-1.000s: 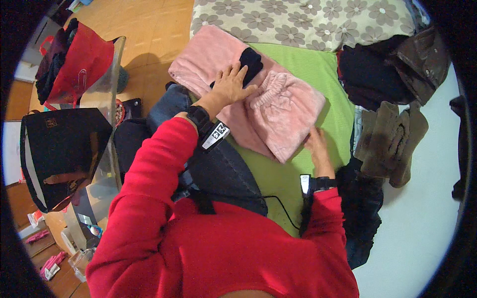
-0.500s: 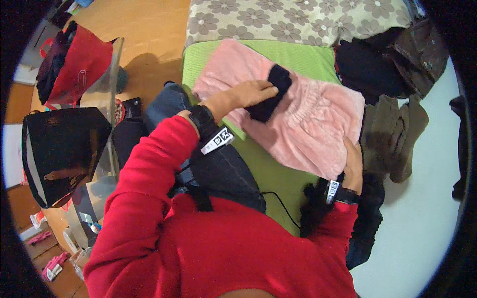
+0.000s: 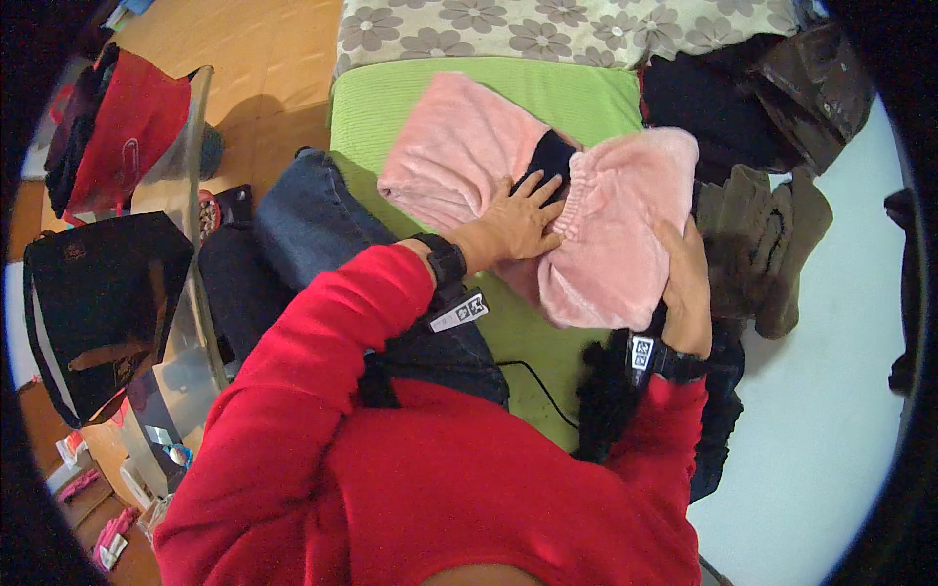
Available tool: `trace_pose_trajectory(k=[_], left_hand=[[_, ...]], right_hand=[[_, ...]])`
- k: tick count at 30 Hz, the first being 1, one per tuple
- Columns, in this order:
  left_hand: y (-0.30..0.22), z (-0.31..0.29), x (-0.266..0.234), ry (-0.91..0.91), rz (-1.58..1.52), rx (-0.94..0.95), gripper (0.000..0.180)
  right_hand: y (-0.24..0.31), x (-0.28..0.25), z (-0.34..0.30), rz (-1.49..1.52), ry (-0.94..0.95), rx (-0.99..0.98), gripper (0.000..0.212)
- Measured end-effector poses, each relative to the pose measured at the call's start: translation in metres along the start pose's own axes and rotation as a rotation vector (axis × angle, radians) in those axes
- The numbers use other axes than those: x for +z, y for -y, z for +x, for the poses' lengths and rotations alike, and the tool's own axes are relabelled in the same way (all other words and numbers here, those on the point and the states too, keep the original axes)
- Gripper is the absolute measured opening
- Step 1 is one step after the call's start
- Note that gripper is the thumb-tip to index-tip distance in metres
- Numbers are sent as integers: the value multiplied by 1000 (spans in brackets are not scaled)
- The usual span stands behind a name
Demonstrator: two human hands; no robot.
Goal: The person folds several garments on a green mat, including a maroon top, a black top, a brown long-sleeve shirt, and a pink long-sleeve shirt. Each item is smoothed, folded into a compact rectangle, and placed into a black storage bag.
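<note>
A pink fleece garment with a gathered elastic edge lies partly folded on the green bed cover. Across its middle is a piece of dark cloth, partly tucked under the fleece and partly covered by my fingers. My left hand rests flat over the dark cloth and the gathered edge, fingers spread. At the garment's right edge, my right hand grips the fleece, thumb and fingers around the folded end; some fingertips are hidden.
The green cover meets a flower-patterned cloth at the far side. Jeans lie to the left. Olive-brown clothing and dark clothing are at the right. A black bag stands far left by a red bag.
My left hand has let go of the dark cloth and spread flat over it. The garment's right part has been folded inward and looks narrower, my right hand staying at its edge.
</note>
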State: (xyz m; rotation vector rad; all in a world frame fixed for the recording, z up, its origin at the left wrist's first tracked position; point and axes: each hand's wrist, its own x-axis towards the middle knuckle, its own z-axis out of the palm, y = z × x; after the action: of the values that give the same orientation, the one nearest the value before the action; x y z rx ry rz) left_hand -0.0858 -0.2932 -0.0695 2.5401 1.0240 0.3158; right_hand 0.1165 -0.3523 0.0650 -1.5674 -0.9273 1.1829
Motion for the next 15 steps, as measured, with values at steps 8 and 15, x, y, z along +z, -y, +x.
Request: trace_pose_trajectory(k=[8, 15], left_hand=[[30, -31, -20, -108, -813, -311, 45], [27, -106, -67, 373, 49, -85, 24]], right_hand=[[-1, 172, 95, -128, 249, -231, 44], [-82, 245, 129, -444, 438, -412, 38]])
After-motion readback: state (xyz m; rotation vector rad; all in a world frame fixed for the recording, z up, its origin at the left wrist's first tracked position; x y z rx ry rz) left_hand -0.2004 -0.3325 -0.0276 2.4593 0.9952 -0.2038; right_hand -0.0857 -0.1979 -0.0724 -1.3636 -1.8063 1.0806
